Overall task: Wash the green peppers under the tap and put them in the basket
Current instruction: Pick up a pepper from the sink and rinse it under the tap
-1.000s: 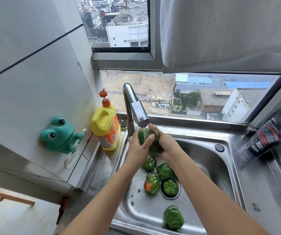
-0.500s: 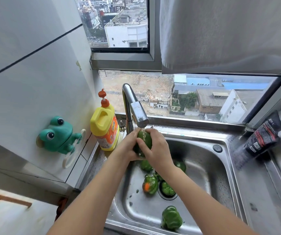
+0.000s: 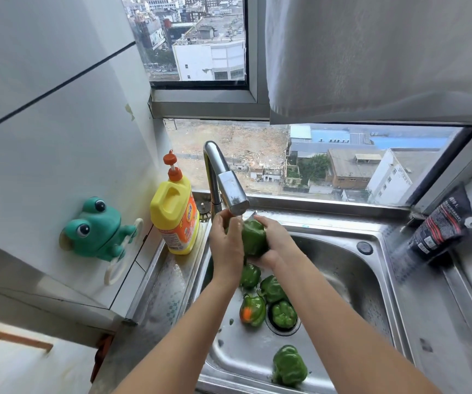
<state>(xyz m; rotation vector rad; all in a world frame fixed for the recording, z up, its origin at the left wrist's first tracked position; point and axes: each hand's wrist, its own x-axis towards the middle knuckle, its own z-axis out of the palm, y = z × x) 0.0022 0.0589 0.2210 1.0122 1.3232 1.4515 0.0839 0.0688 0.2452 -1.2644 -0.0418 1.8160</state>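
Head: pepper [image 3: 253, 237]; bottle label [image 3: 182, 227] perhaps illegible

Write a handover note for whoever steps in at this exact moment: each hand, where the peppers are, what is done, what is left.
Left hand and right hand: both grip one held pepper right under the tap.
In the sink lie five more: upper pepper, middle pepper, orange-patched pepper, drain pepper over the drain hole, front pepper near the front rim.
Done: one pepper is being rinsed; no basket is in view, so none shows as delivered.
Left: finish this one, rinse the other five, put all six in the basket.
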